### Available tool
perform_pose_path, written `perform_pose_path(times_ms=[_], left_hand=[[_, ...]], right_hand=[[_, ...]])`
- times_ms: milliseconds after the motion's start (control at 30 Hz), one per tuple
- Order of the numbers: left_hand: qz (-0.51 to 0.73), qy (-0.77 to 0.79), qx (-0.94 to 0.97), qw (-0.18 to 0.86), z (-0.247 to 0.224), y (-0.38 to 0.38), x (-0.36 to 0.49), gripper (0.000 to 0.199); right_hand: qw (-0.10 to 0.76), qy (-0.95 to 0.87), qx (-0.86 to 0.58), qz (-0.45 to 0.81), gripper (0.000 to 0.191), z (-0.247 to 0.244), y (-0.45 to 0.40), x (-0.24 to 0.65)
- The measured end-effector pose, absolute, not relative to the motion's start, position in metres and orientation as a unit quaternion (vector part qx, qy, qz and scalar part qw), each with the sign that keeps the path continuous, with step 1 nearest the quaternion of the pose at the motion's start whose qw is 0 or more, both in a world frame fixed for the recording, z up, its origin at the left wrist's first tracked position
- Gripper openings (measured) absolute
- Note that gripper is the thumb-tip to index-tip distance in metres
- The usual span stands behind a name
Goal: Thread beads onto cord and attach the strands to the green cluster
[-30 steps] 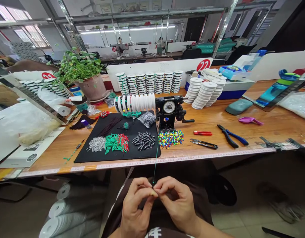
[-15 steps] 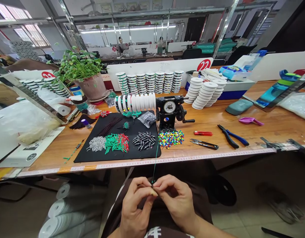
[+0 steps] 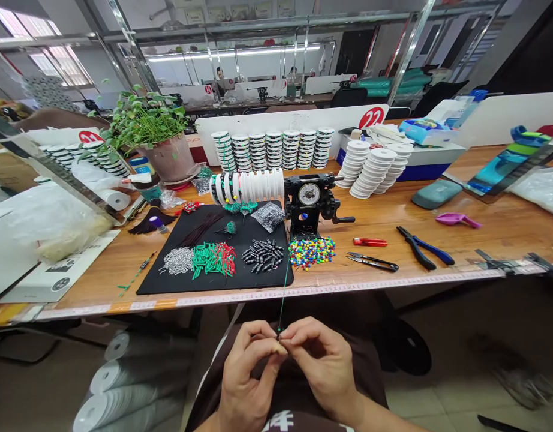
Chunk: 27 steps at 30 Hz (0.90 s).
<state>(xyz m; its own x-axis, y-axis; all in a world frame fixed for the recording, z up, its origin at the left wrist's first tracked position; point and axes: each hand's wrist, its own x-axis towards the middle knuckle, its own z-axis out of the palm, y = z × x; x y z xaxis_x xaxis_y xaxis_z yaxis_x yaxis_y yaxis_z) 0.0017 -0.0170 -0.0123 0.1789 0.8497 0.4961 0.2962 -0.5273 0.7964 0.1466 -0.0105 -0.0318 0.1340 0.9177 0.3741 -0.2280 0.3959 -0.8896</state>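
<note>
My left hand and my right hand meet over my lap, just below the table's front edge. Thumb and fingertips of both are pinched together at the end of a thin green line. A tiny dark green knot or bead sits on the line at the fingertips; its kind is too small to make out. From there the line runs taut up over the table edge, past a pile of coloured beads, toward the hand-cranked winder carrying a row of white spools.
A black mat holds green and red tubes, black floats or sleeves and silvery bits. Nippers, a red cutter and pliers lie rightward. Spool stacks and a potted plant stand behind.
The hands hold nearly the same pinch on the line, with only slight finger movement. The whole view has shifted slightly; the things on the table stay in place.
</note>
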Motion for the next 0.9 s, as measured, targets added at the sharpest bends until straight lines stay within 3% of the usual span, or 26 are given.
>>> perform_pose_path(times_ms=[367,900], left_hand=[[0.504,0.398,0.715,0.277,-0.0178,-0.0162,-0.001,0.016],[0.501,0.414,0.705,0.285,-0.0176,-0.0175,0.0019,0.013]], right_hand=[[0.645,-0.5,-0.355,0.456,0.011,-0.0286,-0.0123,0.148],[0.681,-0.524,-0.352,0.372,0.015,-0.0336,-0.0132,0.1481]])
